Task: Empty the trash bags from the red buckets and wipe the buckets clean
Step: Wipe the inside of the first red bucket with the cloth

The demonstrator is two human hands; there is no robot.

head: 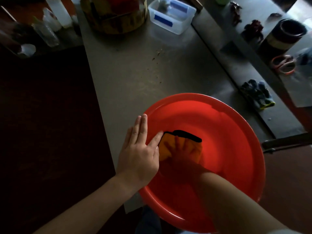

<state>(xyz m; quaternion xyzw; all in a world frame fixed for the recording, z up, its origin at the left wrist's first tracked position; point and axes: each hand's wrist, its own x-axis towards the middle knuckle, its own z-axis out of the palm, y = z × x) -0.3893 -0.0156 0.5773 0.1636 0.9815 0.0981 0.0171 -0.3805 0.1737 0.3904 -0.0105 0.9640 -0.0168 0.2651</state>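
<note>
Right hand (184, 160) pressing cloth (166, 149), bucket (236, 115) mouth up

Right hand (184, 156) presses orange cloth (168, 149) inside red bucket (228, 125); left hand (140, 149) flat on rim.

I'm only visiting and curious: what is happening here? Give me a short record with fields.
bucket: red, on the grey table, no bag seen in it
cloth: orange with a black edge, inside the bucket
right hand: fingers spread, pressing the cloth against the bucket's inside
left hand: flat, fingers straight, resting on the bucket's left rim
nearby: clear tub at the table's far end; gloves off to the right
</note>
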